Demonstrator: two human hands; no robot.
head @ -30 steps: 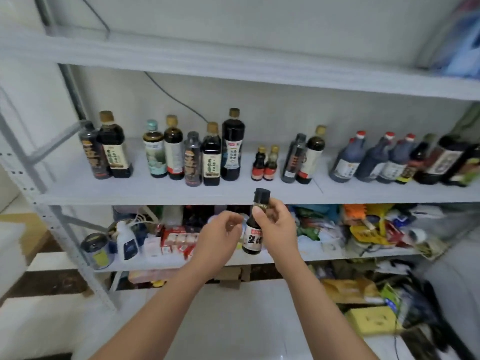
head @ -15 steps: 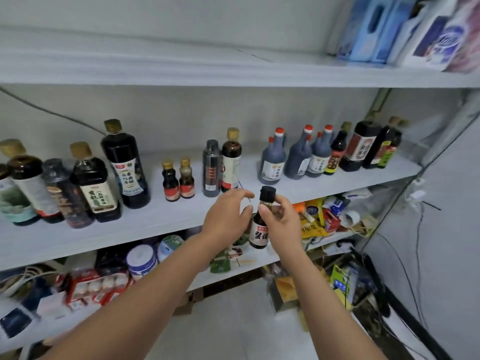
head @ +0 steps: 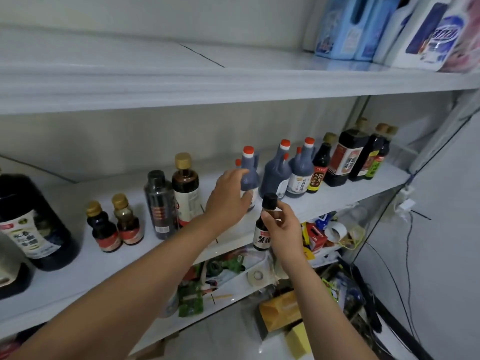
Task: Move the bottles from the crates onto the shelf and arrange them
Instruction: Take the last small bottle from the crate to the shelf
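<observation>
Placement step. Right hand [head: 281,229] pinches small black-capped bottle [head: 259,237] at its neck, upright, just off the shelf [head: 345,196] front edge. Left hand [head: 230,196], fingers spread, at grey red-capped jug [head: 250,175]; contact unclear. Next, likely: shift jug to open 1 gap, set bottle in.

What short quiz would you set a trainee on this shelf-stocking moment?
1. True or false: the right hand has the small black-capped bottle in its grip.
2. The left hand is on which item? A) a green wine bottle B) the grey red-capped bottle C) a white milk carton
3. How many small gold-capped bottles stand side by side on the middle shelf?
Key: 1 true; 2 B; 3 two.
</observation>
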